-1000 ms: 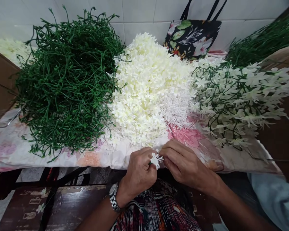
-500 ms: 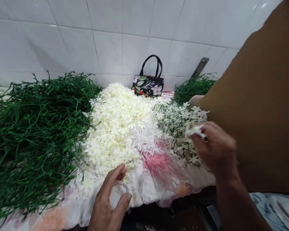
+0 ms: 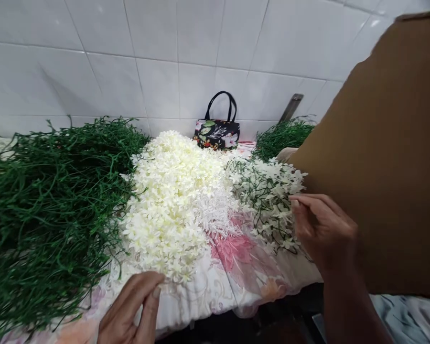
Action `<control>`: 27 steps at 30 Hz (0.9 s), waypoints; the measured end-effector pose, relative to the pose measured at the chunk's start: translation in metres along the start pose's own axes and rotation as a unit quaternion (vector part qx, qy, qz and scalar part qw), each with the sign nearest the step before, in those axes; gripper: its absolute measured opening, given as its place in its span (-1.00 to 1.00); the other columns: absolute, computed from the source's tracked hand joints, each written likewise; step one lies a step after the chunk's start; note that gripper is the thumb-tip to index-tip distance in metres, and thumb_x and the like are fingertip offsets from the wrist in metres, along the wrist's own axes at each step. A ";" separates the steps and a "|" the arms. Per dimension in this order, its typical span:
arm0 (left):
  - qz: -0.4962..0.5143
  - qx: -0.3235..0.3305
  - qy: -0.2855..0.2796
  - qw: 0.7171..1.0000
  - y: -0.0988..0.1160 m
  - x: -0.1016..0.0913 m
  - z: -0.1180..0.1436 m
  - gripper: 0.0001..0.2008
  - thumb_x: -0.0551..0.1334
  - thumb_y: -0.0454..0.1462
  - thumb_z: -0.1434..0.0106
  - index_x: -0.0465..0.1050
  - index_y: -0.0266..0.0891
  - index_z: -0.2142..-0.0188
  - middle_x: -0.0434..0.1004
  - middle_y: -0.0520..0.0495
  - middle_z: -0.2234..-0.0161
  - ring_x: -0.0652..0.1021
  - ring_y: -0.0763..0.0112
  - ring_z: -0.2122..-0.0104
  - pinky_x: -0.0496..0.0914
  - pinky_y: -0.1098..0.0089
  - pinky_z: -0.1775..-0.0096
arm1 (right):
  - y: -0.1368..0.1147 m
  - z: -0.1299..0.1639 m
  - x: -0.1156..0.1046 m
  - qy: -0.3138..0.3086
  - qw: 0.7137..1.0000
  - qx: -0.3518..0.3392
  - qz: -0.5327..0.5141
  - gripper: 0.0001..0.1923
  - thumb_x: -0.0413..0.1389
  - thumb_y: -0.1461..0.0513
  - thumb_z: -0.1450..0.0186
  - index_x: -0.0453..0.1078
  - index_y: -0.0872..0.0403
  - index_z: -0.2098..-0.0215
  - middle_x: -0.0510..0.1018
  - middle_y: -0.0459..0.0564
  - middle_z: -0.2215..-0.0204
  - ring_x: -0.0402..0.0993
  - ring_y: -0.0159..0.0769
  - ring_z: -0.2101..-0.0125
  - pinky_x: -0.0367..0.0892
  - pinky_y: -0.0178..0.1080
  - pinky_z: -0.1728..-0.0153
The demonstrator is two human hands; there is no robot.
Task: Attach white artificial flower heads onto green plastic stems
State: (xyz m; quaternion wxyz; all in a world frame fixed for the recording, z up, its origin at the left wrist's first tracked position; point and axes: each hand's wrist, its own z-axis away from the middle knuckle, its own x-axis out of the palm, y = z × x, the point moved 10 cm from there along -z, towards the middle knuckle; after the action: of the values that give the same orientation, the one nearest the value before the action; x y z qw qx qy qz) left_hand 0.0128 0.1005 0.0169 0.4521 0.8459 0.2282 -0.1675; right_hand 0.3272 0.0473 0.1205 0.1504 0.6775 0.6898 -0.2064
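Note:
A mound of loose white artificial flower heads (image 3: 172, 191) covers the middle of the cloth. At its front edge is my left hand (image 3: 131, 308), thumb and forefinger brought together beside the nearest blossoms; whatever lies between the tips is too small to make out. On the right, a smaller heap of white flowers on green stems (image 3: 268, 191) rests on the cloth. My right hand (image 3: 326, 227) is at that heap's right edge, its thumb and forefinger nearly meeting in a pinch. I cannot make out anything between these tips.
Green plastic stems (image 3: 57, 210) pile high at left, with another green bunch (image 3: 283, 136) at back right. Thin white pieces (image 3: 217, 212) lie mid-cloth. A floral handbag (image 3: 217, 134) stands against the tiled wall (image 3: 157, 86). Brown cardboard (image 3: 390, 167) rises at right. The flowered tablecloth (image 3: 204, 296) ends in front.
The white flower seen in my right hand no longer shows between its fingers, which are at the stemmed heap. My left hand has moved left and down, and its spread fingers have closed to a pinch.

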 end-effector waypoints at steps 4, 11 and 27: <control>-0.099 0.121 -0.042 0.987 0.017 0.003 -0.010 -0.81 0.12 -0.40 -0.21 0.47 -0.19 0.25 0.55 -0.08 0.35 0.53 0.30 0.31 0.43 0.34 0.23 | -0.064 0.019 0.024 -0.086 0.983 -0.092 -0.136 -0.86 0.06 0.40 -0.24 0.40 0.08 0.30 0.52 0.01 0.42 0.46 -0.29 0.38 0.36 -0.25 0.30; -0.178 0.120 -0.144 0.966 0.009 0.024 -0.006 -0.78 0.04 -0.45 -0.23 0.42 -0.22 0.37 0.51 -0.07 0.43 0.48 0.30 0.37 0.38 0.28 0.24 | -0.113 0.058 0.081 -0.277 0.927 -0.117 -0.224 -0.83 -0.02 0.37 -0.31 0.37 0.10 0.38 0.47 -0.01 0.48 0.38 -0.32 0.43 0.29 -0.25 0.34; 0.130 -0.149 -0.189 0.962 0.003 0.048 -0.002 -0.85 0.11 -0.32 -0.22 0.47 -0.24 0.33 0.48 0.00 0.54 0.46 0.45 0.57 0.35 0.48 0.51 | -0.143 0.063 0.062 -0.182 0.928 -0.146 -0.291 -0.83 0.03 0.45 -0.24 0.35 0.08 0.37 0.42 -0.05 0.54 0.35 -0.34 0.47 0.26 -0.28 0.45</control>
State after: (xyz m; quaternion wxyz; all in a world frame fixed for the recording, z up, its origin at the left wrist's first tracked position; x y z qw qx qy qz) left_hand 0.0554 0.1116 -0.0035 0.6260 0.7441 0.0494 -0.2282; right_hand 0.1775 0.0710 0.0471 0.3036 0.3680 0.8403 -0.2576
